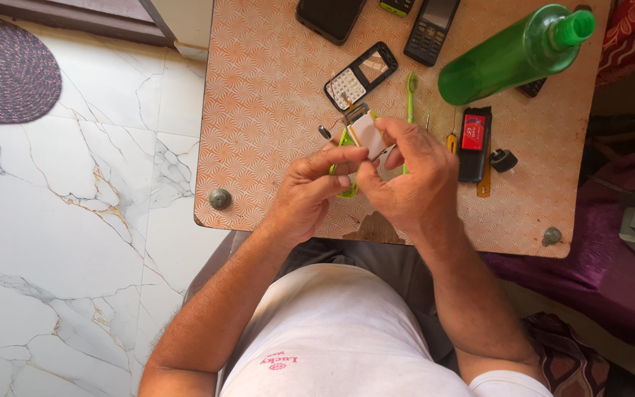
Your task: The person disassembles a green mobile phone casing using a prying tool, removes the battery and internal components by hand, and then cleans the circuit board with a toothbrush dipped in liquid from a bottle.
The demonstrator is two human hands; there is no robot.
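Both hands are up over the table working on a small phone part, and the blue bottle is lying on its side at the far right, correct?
Not quite: the bottle is green, not blue, as the head view shows. It does lie on its side at the far right of the table, and the left hand and right hand are both on the small phone part.

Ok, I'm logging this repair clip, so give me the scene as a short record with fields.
setting: small patterned table over a marble floor
left hand: fingertips on a green phone frame
right hand: pinching a pale flat phone part
beside hands: green toothbrush, phone front cover with keypad
right side: green bottle lying down, black phone body with red part
far edge: dark phones
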